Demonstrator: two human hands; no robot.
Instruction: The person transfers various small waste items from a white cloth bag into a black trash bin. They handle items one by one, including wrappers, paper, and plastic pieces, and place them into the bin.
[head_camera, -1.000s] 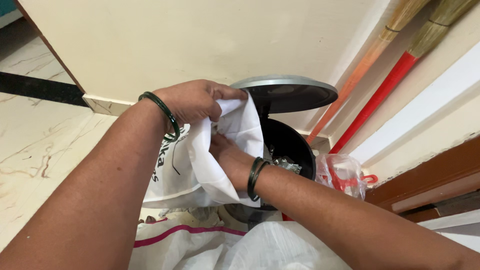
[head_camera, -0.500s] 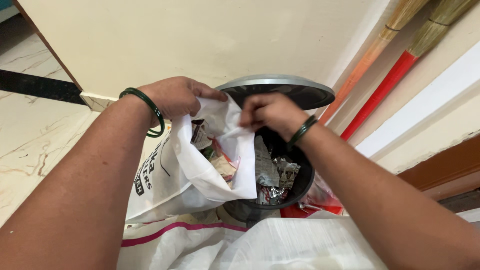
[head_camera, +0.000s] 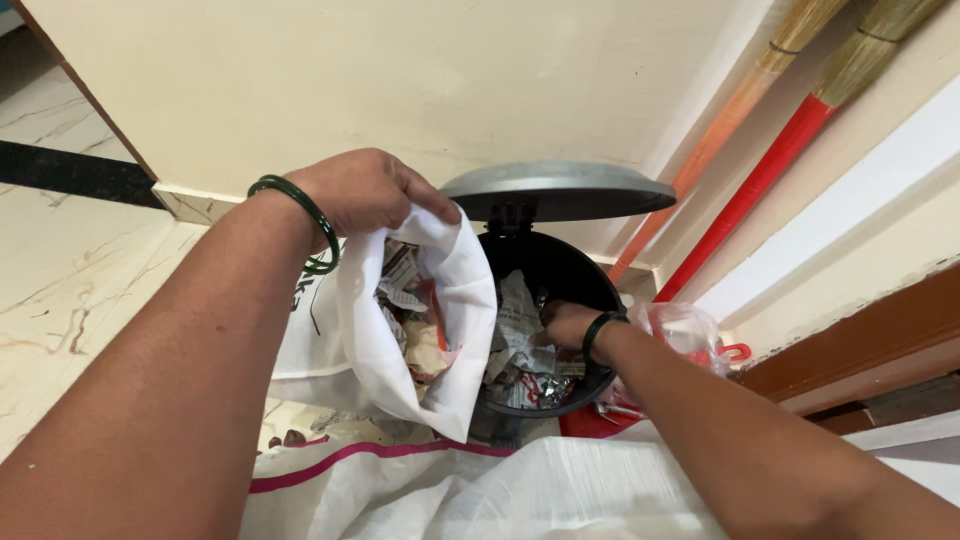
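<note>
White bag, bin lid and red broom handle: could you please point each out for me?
White bag (head_camera: 455, 300), head view, on its front fold.
Bin lid (head_camera: 560, 188), head view, on its grey top.
Red broom handle (head_camera: 755, 185), head view, mid-shaft.

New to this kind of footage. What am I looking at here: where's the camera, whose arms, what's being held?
There is no machine here: the camera sits on a person's head and looks down, so both arms are the wearer's own. The left hand grips the rim of a white bag and holds its mouth open; crumpled wrappers and paper show inside it. The right hand reaches down into a black pedal bin whose grey lid stands open, resting on crumpled waste paper; whether it has closed on a piece cannot be told. Both wrists wear dark green bangles. A white woven sack lies in front on the marble floor. Two brooms lean on the wall, and a clear plastic bag sits beside the bin.
</note>
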